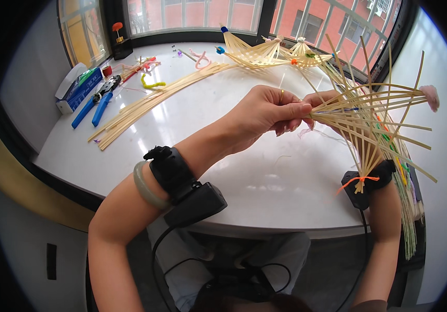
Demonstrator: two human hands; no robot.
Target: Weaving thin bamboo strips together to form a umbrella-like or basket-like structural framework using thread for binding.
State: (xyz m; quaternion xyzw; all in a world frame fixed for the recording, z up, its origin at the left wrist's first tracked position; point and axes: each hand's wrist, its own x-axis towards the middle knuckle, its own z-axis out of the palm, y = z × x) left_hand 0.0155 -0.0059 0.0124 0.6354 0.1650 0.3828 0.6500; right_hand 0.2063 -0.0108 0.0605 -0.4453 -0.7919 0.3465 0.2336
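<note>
Pale bamboo strips, crossed and spread like an open fan, hang over the right side of the white table. At their gathered left end, my left hand pinches them between thumb and fingers. My right hand meets it there, its fingers closed on the same end; the strips hide much of that hand. An orange tie binds the lower bunch of strips in front of my right wrist. Fuzzy pink material wraps another bunch at the far right. Loose strip ends stick out upward and to the right.
Loose bamboo strips lie across the table's left half. Blue-handled pliers rest beside a blue and white box. A yellow-green pipe cleaner is nearby. Woven bamboo pieces stand by the window; a strip bundle hangs over the right edge.
</note>
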